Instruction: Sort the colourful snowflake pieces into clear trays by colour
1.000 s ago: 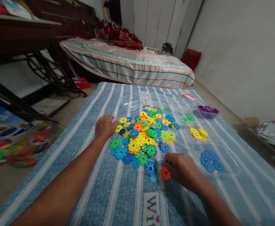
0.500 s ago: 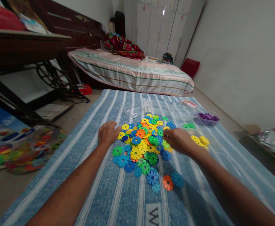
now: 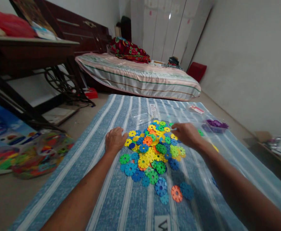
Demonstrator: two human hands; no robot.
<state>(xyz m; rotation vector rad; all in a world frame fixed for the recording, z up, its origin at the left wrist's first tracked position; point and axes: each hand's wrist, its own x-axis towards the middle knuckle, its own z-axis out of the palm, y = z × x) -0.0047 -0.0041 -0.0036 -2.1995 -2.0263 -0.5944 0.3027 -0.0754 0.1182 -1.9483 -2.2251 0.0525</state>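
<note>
A heap of flower-shaped plastic discs [image 3: 150,154] in yellow, green, blue and orange lies on the blue striped cloth [image 3: 101,128]. My left hand [image 3: 115,140] rests on the cloth at the heap's left edge, fingers laid flat and thumb apart, holding nothing. Over the far right side of the heap is my right hand [image 3: 186,134], its fingers bent downward, close to a green disc [image 3: 171,124]. What its fingertips hold, if anything, is hidden. An orange disc [image 3: 176,193] and a blue disc [image 3: 186,191] lie apart at the near side.
Purple pieces [image 3: 216,125] fill a clear tub [image 3: 218,130] at the far right. Clear plastic trays lie on the cloth, partly behind my right forearm. A red-and-white packet [image 3: 196,109] sits near the far edge. Beyond are a bed [image 3: 140,77] and a sewing-machine table [image 3: 29,48].
My right hand has moved from the heap's right side toward its far right, and the forearm now covers most of the yellow discs in the tray. My left hand keeps its place. The view has shifted slightly.
</note>
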